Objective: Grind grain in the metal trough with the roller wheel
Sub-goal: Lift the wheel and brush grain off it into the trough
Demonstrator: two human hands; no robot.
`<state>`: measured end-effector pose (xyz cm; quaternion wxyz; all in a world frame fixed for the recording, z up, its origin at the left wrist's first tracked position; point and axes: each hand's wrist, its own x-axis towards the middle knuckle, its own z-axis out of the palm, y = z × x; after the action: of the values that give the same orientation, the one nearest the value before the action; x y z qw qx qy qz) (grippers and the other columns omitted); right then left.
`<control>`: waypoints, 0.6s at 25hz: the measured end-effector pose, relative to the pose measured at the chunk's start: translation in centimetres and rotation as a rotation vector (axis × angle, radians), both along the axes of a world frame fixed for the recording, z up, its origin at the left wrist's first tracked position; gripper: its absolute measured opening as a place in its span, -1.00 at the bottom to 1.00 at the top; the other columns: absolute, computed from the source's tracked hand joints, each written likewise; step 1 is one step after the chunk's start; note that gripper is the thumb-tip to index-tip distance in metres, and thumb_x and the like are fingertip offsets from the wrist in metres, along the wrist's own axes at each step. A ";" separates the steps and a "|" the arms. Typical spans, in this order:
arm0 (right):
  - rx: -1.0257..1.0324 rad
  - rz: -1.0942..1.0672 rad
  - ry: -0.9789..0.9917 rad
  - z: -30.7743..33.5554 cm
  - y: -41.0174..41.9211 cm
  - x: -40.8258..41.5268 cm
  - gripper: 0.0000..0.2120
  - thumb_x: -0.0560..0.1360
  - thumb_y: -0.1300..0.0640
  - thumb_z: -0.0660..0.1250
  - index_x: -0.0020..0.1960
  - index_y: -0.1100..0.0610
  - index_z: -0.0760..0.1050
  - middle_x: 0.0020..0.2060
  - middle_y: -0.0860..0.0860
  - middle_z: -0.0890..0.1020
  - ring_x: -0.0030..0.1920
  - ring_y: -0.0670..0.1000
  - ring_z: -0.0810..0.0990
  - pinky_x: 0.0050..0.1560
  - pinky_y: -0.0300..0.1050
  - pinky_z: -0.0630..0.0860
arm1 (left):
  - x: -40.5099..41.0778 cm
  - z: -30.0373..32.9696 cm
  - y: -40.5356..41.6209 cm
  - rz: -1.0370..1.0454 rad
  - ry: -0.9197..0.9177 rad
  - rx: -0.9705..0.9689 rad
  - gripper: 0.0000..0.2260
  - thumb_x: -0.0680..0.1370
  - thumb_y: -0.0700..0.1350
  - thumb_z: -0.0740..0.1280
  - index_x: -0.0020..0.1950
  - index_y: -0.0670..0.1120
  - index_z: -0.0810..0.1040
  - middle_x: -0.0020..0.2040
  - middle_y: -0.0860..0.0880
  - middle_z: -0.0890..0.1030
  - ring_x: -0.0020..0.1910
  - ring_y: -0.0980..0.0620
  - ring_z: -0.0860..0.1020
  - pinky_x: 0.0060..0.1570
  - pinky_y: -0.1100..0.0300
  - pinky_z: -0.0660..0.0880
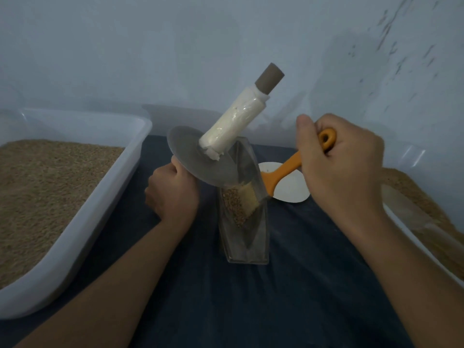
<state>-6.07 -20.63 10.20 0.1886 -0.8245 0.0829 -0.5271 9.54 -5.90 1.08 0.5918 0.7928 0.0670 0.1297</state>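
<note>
Grain is brushed in a metal trough (pixel 244 237).
Left hand (pixel 173 192) grips the tilted roller wheel (pixel 200 160); right hand (pixel 339 162) grips an orange brush (pixel 283 172), bristles touching grain (pixel 232 204).

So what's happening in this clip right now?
A person's left hand holds the grey metal roller wheel tilted up out of the narrow metal trough. The right hand grips an orange-handled brush, bristles down in the brown grain in the trough. Grain-filled white plastic tubs stand at both sides.
</note>
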 end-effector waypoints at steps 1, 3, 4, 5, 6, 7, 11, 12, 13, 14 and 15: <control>0.020 0.006 0.011 -0.4 0.0 -0.1 -0.47 0.70 0.03 0.29 -0.37 0.25 0.31 -0.54 0.09 0.35 -0.48 0.09 0.38 -0.40 -0.01 0.33 | 0.0 0.0 0.0 0.001 0.001 0.006 -0.55 0.65 -0.05 0.22 -0.44 -0.12 0.37 -0.40 -0.11 0.48 -0.35 -0.13 0.44 -0.24 0.02 0.33; 0.055 0.017 0.028 -0.9 -0.3 -0.1 -0.47 0.70 0.00 0.29 -0.36 0.26 0.34 -0.53 0.12 0.40 -0.48 0.09 0.44 -0.37 0.06 0.38 | 0.1 -0.2 0.0 0.000 -0.002 0.026 -0.56 0.65 -0.04 0.22 -0.42 -0.14 0.40 -0.37 -0.15 0.51 -0.30 -0.20 0.48 -0.20 0.01 0.35; 0.059 0.012 0.020 -1.0 -0.6 0.0 -0.47 0.70 -0.02 0.29 -0.35 0.25 0.35 -0.52 0.11 0.41 -0.47 0.09 0.46 -0.37 0.04 0.39 | 0.2 -0.2 0.0 -0.002 -0.004 0.037 -0.57 0.66 -0.04 0.22 -0.41 -0.14 0.42 -0.34 -0.17 0.53 -0.26 -0.23 0.50 -0.19 0.00 0.36; 0.057 -0.004 -0.011 -1.0 -1.0 0.0 -0.48 0.70 -0.03 0.29 -0.35 0.22 0.36 -0.53 0.08 0.40 -0.46 0.09 0.45 -0.39 -0.02 0.37 | 0.3 -0.3 0.0 -0.007 -0.009 0.046 -0.57 0.66 -0.04 0.22 -0.40 -0.14 0.44 -0.33 -0.18 0.54 -0.24 -0.24 0.51 -0.18 0.00 0.37; 0.053 -0.024 -0.054 -0.8 -1.4 0.0 -0.50 0.70 -0.04 0.29 -0.34 0.20 0.38 -0.53 0.04 0.39 -0.45 0.09 0.43 -0.42 -0.10 0.34 | 0.3 -0.3 -0.1 -0.012 -0.013 0.053 -0.57 0.66 -0.04 0.22 -0.39 -0.15 0.45 -0.32 -0.18 0.55 -0.24 -0.23 0.52 -0.19 0.00 0.38; 0.045 -0.038 -0.092 -0.7 -1.8 0.1 -0.52 0.70 -0.05 0.29 -0.32 0.18 0.40 -0.53 0.01 0.38 -0.44 0.08 0.43 -0.43 -0.17 0.31 | 0.4 -0.4 -0.1 -0.017 -0.019 0.060 -0.57 0.67 -0.04 0.23 -0.39 -0.15 0.46 -0.33 -0.18 0.55 -0.25 -0.23 0.52 -0.20 0.00 0.38; -0.079 -0.097 -0.018 -1.7 -3.8 0.1 -0.65 0.66 -0.11 0.34 -0.16 0.12 0.53 -0.43 -0.12 0.45 -0.44 -0.08 0.45 -0.38 -0.31 0.30 | 0.2 -0.4 -0.3 -0.018 -0.045 0.091 -0.55 0.67 -0.06 0.24 -0.41 -0.15 0.45 -0.38 -0.16 0.53 -0.33 -0.14 0.50 -0.23 0.03 0.35; -0.157 -0.119 0.032 -2.6 -4.3 0.2 -0.67 0.65 -0.11 0.34 -0.11 0.14 0.56 -0.38 -0.09 0.50 -0.41 -0.10 0.46 -0.36 -0.26 0.38 | 0.2 -0.4 -0.3 -0.020 -0.052 0.100 -0.54 0.67 -0.06 0.24 -0.43 -0.14 0.44 -0.39 -0.15 0.52 -0.36 -0.11 0.48 -0.25 0.04 0.33; -0.241 -0.137 0.115 -3.6 -4.8 0.2 -0.66 0.67 -0.10 0.30 -0.07 0.17 0.57 -0.30 -0.03 0.56 -0.35 -0.07 0.50 -0.32 -0.14 0.47 | 0.1 -0.5 -0.3 -0.023 -0.059 0.109 -0.54 0.67 -0.06 0.24 -0.44 -0.14 0.42 -0.41 -0.15 0.50 -0.37 -0.09 0.47 -0.27 0.05 0.31; -0.336 -0.187 0.277 -4.6 -5.3 0.2 -0.59 0.72 -0.11 0.15 0.00 0.18 0.58 -0.19 0.03 0.60 -0.24 0.01 0.55 -0.22 -0.02 0.54 | 0.1 -0.5 -0.3 -0.028 -0.066 0.119 -0.53 0.67 -0.06 0.24 -0.44 -0.13 0.40 -0.42 -0.14 0.49 -0.39 -0.08 0.45 -0.29 0.06 0.28; -0.468 -0.250 0.511 -5.7 -5.6 0.1 -0.46 0.76 -0.13 -0.10 0.13 0.15 0.57 -0.03 0.04 0.61 -0.08 0.04 0.57 -0.06 0.03 0.56 | 0.0 -0.5 -0.3 -0.032 -0.073 0.127 -0.53 0.67 -0.06 0.24 -0.45 -0.13 0.39 -0.43 -0.14 0.48 -0.40 -0.08 0.44 -0.31 0.07 0.26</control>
<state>-5.97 -26.19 4.53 -0.0976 -0.9339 0.1047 -0.3276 9.58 -6.16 0.58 0.5445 0.8243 0.0243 0.1531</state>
